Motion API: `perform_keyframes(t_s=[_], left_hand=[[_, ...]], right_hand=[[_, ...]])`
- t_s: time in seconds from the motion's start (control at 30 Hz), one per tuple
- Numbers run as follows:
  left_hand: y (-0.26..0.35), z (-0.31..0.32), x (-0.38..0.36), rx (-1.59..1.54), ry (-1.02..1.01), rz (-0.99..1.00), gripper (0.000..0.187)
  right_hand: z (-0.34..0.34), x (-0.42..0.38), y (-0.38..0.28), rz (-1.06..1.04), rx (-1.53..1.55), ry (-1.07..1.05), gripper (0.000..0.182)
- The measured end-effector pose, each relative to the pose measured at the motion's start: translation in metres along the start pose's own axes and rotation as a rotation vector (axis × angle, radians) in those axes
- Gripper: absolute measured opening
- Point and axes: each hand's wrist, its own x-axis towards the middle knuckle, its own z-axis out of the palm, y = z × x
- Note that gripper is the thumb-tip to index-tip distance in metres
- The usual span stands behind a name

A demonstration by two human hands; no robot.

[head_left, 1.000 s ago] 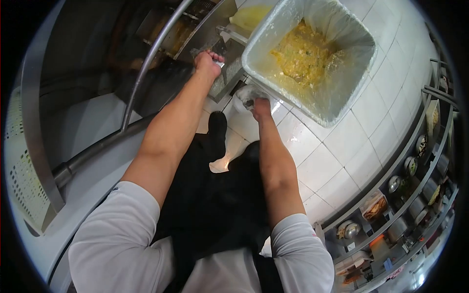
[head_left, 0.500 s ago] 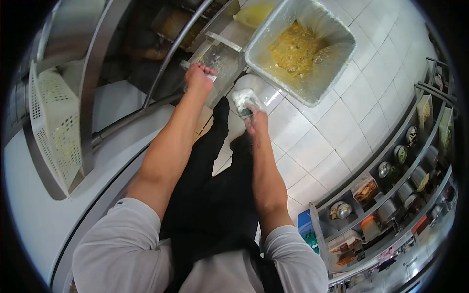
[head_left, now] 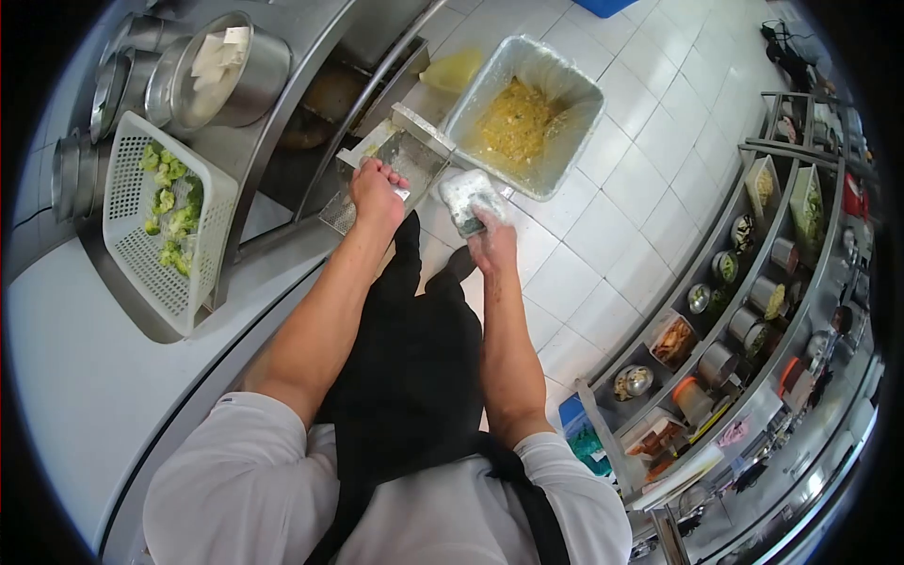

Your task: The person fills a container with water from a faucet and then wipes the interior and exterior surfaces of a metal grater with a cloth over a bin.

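Observation:
My left hand [head_left: 379,200] is closed on the near edge of a metal box-shaped basket [head_left: 421,158] with a perforated side; a small pale piece shows by its fingers. The basket is tilted and partly hidden by my hand. In my right hand [head_left: 494,240] is a foamy scouring sponge [head_left: 465,196], white with dark green showing beneath. It is held beside the basket's right end. Just beyond, a grey bin [head_left: 589,132] stands on the floor with wet yellowish food waste inside.
At left, a white perforated basket [head_left: 129,209] with broccoli sits on the counter near a steel pot [head_left: 260,83]. A metal rail [head_left: 369,83] runs along the counter side. A yellowish bag [head_left: 450,71] lies by the bin. Shelves with food containers [head_left: 671,339] stand at right.
My view has shifted, bringing the broccoli and pot into sight. The sponge has moved slightly up in the picture, and more of the metal basket shows beside my left hand.

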Motion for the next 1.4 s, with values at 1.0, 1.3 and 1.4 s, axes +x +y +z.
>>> perform_keyframes(t_s=[1.0, 1.3, 1.4], left_hand=[[-0.078, 0.183, 0.023, 0.484, -0.437, -0.201, 0.029], [-0.123, 0.215, 0.022, 0.708, -0.359, -0.117, 0.033], [-0.120, 0.219, 0.029, 0.725, -0.373, -0.095, 0.034]], right_hand=[[0.061, 0.141, -0.131, -0.661, -1.222, -0.235, 0.048], [-0.002, 0.182, -0.129, -0.940, -1.565, 0.007, 0.057], [-0.019, 0.179, -0.126, -1.030, -1.511, -0.227, 0.062]])
